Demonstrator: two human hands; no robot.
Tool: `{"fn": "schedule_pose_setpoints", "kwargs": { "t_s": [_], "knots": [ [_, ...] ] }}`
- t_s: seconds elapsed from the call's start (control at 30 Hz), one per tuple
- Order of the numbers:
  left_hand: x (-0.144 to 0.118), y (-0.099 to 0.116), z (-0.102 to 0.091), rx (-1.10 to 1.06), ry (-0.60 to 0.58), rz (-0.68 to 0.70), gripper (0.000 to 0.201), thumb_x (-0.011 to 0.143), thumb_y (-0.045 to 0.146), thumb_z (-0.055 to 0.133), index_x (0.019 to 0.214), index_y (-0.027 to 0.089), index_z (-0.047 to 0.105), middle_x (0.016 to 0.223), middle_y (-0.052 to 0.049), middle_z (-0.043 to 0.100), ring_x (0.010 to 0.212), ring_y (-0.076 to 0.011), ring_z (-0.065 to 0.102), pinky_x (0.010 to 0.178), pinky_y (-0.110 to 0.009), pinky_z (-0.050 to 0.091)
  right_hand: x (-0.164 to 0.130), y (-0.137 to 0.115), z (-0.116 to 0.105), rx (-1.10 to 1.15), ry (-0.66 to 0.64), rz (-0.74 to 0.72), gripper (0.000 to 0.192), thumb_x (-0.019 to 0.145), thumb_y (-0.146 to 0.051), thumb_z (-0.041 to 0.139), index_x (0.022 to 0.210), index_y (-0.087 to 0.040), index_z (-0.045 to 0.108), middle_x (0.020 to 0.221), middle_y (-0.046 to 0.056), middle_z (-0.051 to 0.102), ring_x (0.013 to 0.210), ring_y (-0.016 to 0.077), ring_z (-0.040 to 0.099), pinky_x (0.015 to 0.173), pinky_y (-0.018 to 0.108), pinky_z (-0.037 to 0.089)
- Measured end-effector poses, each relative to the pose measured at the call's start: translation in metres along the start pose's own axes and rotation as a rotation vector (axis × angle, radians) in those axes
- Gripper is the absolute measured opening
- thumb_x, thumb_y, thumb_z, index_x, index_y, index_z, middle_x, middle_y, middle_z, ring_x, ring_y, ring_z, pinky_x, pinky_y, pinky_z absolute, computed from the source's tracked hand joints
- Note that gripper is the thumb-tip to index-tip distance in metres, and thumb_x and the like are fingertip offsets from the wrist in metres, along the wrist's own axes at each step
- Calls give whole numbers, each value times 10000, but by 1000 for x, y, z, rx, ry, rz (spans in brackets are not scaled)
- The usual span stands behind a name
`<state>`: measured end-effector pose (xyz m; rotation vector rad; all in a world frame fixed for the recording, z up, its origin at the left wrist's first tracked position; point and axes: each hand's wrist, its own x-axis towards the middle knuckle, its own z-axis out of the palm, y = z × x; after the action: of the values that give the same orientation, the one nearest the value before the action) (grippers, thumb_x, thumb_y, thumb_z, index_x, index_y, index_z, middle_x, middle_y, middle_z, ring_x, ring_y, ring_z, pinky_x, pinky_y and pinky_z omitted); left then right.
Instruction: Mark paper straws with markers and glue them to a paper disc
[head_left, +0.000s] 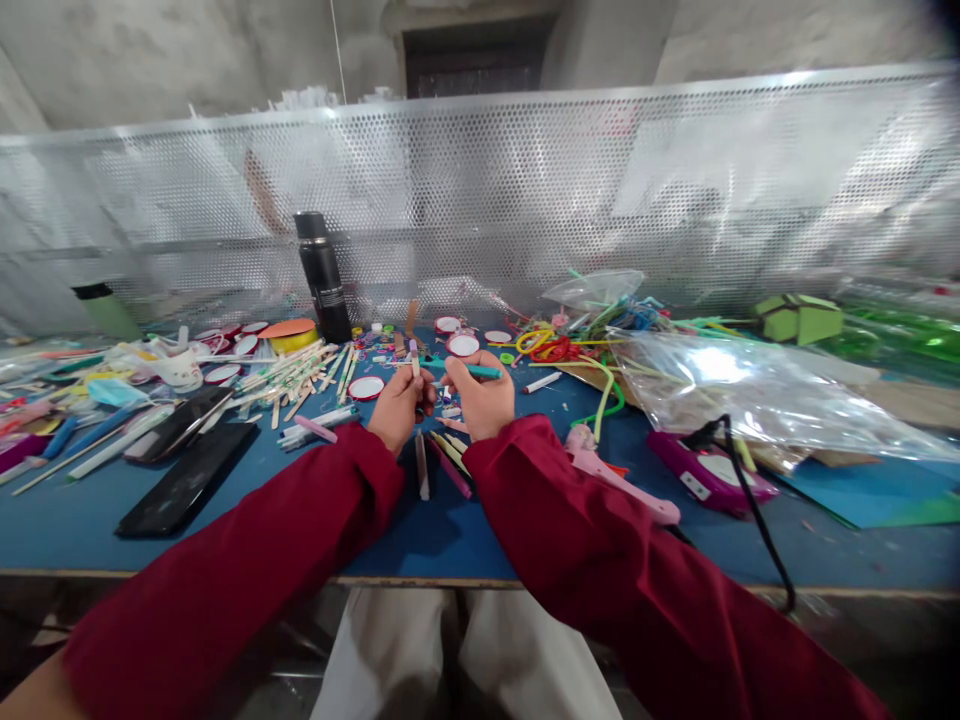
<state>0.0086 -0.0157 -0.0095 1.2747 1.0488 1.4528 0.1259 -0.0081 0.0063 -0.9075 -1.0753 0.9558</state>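
My left hand (pixel 400 403) pinches a short pale stick (pixel 414 357) with a purple tip, held upright above the blue table (pixel 420 530). Close to it on the right, my right hand (pixel 482 398) grips a teal stick (pixel 474 370) that lies roughly level and points toward the left hand. Both arms wear dark red sleeves. Several loose craft sticks (pixel 439 462) lie on the table just under my hands.
A black flask (pixel 323 277) stands behind a heap of wooden sticks (pixel 300 375) and round lids. Two dark phones (pixel 187 480) lie at left. A pink glue gun (pixel 622 478), a purple device with black cable (pixel 709 470), plastic bags and coloured straws fill the right. A perforated metal screen (pixel 525 190) backs the table.
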Motion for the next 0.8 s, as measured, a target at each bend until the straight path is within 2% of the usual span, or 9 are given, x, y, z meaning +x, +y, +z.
{"fn": "schedule_pose_setpoints", "kwargs": {
  "t_s": [0.1, 0.23, 0.37, 0.6, 0.8],
  "knots": [
    [-1, 0, 1, -37, -44, 33, 169, 889, 345, 545, 830, 200, 482, 612, 44, 494, 430, -67, 358, 418, -192, 248, 1, 3, 1, 38, -48, -82, 292, 762, -467, 658, 679, -220, 526, 559, -31, 636, 508, 117, 554, 494, 229, 455],
    [-2, 2, 4, -91, -51, 55, 206, 880, 360, 579, 804, 207, 465, 545, 77, 351, 414, -58, 254, 414, -192, 189, -1, 2, 0, 47, -113, -96, 284, 815, -478, 588, 771, -202, 639, 644, 6, 689, 575, 131, 606, 556, 245, 494],
    [-2, 3, 5, -160, -28, 36, 225, 861, 365, 607, 802, 207, 457, 555, 85, 304, 411, -50, 236, 412, -188, 162, -4, 0, -1, 11, -163, -97, 273, 744, -472, 671, 843, -218, 671, 754, 16, 724, 686, 169, 651, 593, 272, 516],
    [-3, 3, 6, -171, -48, -1, 338, 861, 414, 626, 740, 211, 384, 547, 91, 272, 407, -45, 223, 405, -182, 153, -4, 5, -2, -196, -88, -235, 191, 730, -405, 684, 708, -237, 596, 703, -6, 671, 728, 187, 625, 612, 284, 501],
    [-4, 0, 7, -151, -53, 18, 394, 849, 441, 656, 737, 213, 356, 540, 94, 307, 415, -40, 239, 418, -180, 175, -6, 6, -3, -254, -129, -359, 179, 799, -377, 640, 719, -229, 579, 677, -33, 631, 631, 139, 561, 668, 286, 470]
  ]
}}
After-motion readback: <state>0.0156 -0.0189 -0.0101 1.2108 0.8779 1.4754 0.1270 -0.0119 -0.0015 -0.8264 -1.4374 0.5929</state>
